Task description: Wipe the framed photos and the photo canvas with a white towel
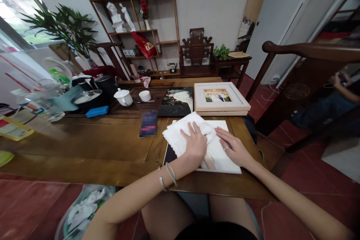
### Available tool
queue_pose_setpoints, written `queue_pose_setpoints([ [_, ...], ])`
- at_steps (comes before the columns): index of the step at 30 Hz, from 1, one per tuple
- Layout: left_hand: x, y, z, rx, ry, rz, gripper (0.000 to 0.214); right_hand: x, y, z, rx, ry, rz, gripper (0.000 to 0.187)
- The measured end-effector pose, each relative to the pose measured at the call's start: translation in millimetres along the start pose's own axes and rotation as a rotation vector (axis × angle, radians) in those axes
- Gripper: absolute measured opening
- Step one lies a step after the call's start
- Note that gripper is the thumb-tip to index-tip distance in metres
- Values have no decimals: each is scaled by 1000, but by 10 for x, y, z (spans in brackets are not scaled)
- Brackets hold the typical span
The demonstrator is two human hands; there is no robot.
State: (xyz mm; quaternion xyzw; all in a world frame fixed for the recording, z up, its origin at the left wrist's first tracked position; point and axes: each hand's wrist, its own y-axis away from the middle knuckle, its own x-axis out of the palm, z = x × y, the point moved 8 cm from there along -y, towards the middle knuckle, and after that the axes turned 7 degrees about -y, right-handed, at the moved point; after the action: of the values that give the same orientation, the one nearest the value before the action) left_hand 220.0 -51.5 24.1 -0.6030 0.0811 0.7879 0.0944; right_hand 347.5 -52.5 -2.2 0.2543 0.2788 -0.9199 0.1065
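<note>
A photo panel (233,163), mostly white with a dark lower left corner, lies flat at the table's front edge. Over its upper left part is spread a white cloth (177,135), bunched up near the middle. My left hand (195,146) presses down on the cloth with its fingers spread. Flat on the right side of the panel rests my right hand (233,148), its fingers stretched out and their tips by the cloth's folded edge. Cloth and hands hide much of the picture.
Behind the panel lie a dark photo panel (176,101) and a light-framed picture (199,102) atop another frame. Farther left are a blurred dark object (148,123), a white lidded bowl (123,98), a small white cup (145,95), a blue block (97,111) and a black kettle (104,86).
</note>
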Motion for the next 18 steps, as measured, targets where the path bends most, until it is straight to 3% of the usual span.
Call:
queue_pose_setpoints([
  [3,-28,264,-252,91,-60,-128,38,-1,-3,2,-10,-18,15,42],
  [7,-97,869,-615,304,-46,-247,37,-4,-5,-10,-1,-35,33,40],
  [10,-139,1127,-681,447,-37,-264,33,-12,-5,-8,8,-35,18,39],
  [13,-112,1056,-498,528,-14,-158,28,-3,-1,6,-4,-19,9,40],
  [17,-37,607,72,419,35,28,23,15,4,-3,-5,11,12,40],
  [18,-37,500,175,447,74,43,27,19,5,-5,-7,14,15,40],
])
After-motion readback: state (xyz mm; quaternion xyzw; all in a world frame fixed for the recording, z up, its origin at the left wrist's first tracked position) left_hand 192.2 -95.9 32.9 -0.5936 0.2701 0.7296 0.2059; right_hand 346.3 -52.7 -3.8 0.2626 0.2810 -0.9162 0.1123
